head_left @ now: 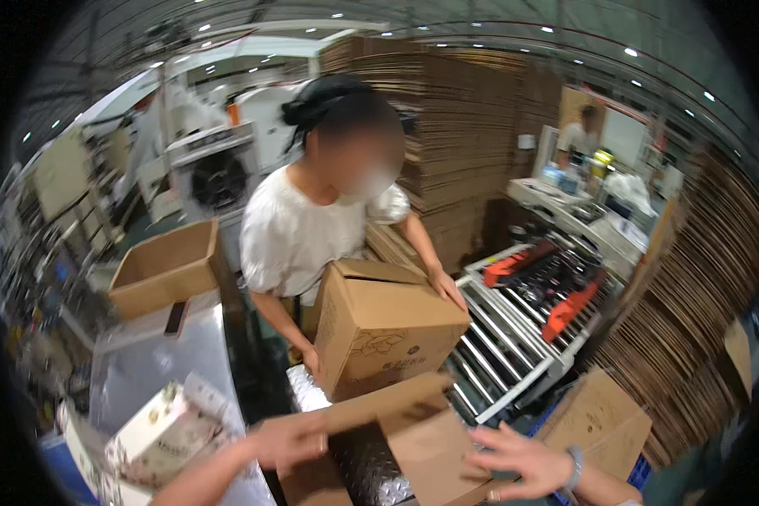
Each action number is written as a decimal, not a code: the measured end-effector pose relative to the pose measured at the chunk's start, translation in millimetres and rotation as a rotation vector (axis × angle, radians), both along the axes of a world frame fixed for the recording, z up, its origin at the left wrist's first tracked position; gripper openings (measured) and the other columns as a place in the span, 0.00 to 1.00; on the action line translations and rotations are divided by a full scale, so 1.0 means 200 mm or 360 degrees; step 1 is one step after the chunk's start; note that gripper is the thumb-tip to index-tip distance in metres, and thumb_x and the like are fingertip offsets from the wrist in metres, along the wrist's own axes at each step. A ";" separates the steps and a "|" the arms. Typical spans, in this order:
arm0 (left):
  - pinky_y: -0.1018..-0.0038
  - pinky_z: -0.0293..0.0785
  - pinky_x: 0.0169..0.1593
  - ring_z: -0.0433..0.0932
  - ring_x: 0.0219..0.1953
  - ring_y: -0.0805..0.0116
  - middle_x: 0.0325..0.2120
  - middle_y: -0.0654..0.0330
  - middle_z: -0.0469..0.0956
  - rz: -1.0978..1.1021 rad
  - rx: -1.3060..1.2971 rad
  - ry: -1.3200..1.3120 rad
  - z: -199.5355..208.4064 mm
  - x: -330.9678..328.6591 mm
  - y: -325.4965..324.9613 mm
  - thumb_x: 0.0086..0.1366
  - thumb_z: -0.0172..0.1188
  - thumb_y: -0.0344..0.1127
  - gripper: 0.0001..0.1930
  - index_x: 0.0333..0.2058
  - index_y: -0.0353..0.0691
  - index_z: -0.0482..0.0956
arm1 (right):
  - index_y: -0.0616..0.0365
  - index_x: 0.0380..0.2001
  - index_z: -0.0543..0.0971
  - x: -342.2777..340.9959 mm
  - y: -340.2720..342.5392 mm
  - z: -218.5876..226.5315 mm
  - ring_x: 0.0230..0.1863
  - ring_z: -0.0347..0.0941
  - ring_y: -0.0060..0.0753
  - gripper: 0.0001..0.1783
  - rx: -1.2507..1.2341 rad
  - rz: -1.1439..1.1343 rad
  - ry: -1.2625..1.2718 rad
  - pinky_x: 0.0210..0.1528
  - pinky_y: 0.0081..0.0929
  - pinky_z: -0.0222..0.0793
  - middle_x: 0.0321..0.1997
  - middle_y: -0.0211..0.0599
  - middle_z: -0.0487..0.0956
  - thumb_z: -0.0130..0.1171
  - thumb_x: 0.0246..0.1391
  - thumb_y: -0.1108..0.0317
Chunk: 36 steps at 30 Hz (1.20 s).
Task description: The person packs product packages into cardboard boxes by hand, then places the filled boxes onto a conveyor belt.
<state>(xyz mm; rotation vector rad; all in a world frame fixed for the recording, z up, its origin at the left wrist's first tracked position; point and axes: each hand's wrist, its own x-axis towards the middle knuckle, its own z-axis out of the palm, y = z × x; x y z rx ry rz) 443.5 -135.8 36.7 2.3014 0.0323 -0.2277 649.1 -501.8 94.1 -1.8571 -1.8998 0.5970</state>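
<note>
Since only the head view exists: the near box (405,451) sits low centre with flaps up, and a co-worker's box (379,329) crowds just behind, so a flap could likely snag it and buckle. Left hand (288,438) presses the left flap (379,403), fingers curled, seemingly pinching its edge. Right hand (523,460) lies spread and flat against the box's right side, gripping nothing.

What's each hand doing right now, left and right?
Left hand: closed on the flap of the open brown cardboard box.
Right hand: open, fingers spread, resting against the same box's side.
</note>
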 end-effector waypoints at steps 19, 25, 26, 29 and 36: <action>0.72 0.59 0.59 0.57 0.61 0.62 0.63 0.56 0.50 0.2442 -0.0540 0.0266 -1.86 -0.53 -0.20 0.60 0.53 0.54 0.42 0.65 0.46 0.40 | 0.56 0.64 0.51 0.89 0.46 -0.93 0.69 0.40 0.47 0.37 0.0048 -0.0270 -0.0554 0.67 0.48 0.39 0.68 0.47 0.48 0.44 0.55 0.50; 0.67 0.73 0.45 0.74 0.45 0.67 0.43 0.53 0.75 0.2045 -0.2215 0.0276 -1.42 0.16 -0.64 0.60 0.58 0.46 0.27 0.52 0.32 0.68 | 0.61 0.49 0.66 1.35 -0.22 -1.24 0.49 0.66 0.39 0.23 0.0290 -0.1557 0.1384 0.53 0.38 0.63 0.49 0.43 0.69 0.45 0.58 0.54; 0.70 0.73 0.46 0.74 0.45 0.69 0.44 0.56 0.75 0.1631 -0.2280 0.0249 -1.11 0.18 -0.59 0.60 0.58 0.46 0.26 0.50 0.32 0.70 | 0.60 0.50 0.65 1.35 -0.27 -1.25 0.50 0.66 0.39 0.25 0.0208 -0.1661 0.1448 0.53 0.38 0.63 0.50 0.42 0.69 0.44 0.58 0.52; 0.77 0.70 0.39 0.72 0.41 0.74 0.44 0.58 0.74 0.0947 -0.1432 -0.0243 -0.36 0.28 -0.68 0.62 0.54 0.42 0.28 0.57 0.32 0.61 | 0.59 0.52 0.65 1.31 -0.23 -1.39 0.51 0.66 0.39 0.31 -0.0361 -0.1634 0.1805 0.54 0.39 0.64 0.52 0.42 0.69 0.42 0.56 0.45; 0.59 0.68 0.44 0.72 0.45 0.43 0.41 0.37 0.70 0.0420 -0.0849 -0.0076 -0.24 0.74 -1.14 0.63 0.48 0.43 0.23 0.49 0.30 0.59 | 0.57 0.54 0.65 0.86 0.33 -1.18 0.51 0.68 0.40 0.40 -0.0514 -0.0589 0.2475 0.55 0.36 0.65 0.54 0.41 0.71 0.38 0.54 0.33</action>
